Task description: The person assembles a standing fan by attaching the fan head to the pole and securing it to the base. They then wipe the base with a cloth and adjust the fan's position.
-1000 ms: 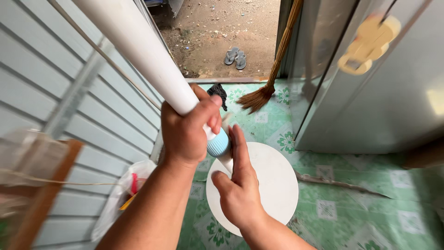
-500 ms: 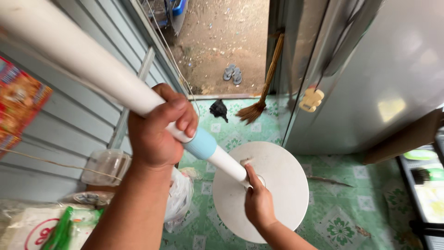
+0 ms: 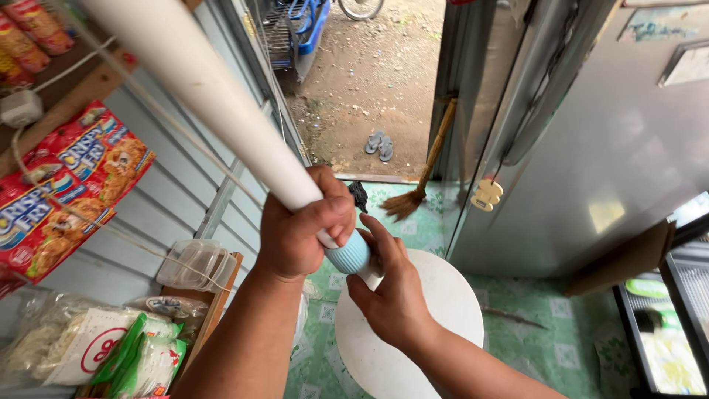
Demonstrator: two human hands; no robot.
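A broom [image 3: 421,185] leans by the doorway, grey sandals [image 3: 379,142] on the dirt outside — red snack packets [image 3: 63,185] hang on the wall

right hand [image 3: 391,295] risen to light-blue collar [image 3: 348,255]

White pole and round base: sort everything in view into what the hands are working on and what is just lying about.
In hand:
left hand gripping the white pole
right hand below the pale blue collar
round white base

Lying about:
broom
sandals
snack packets
plastic containers
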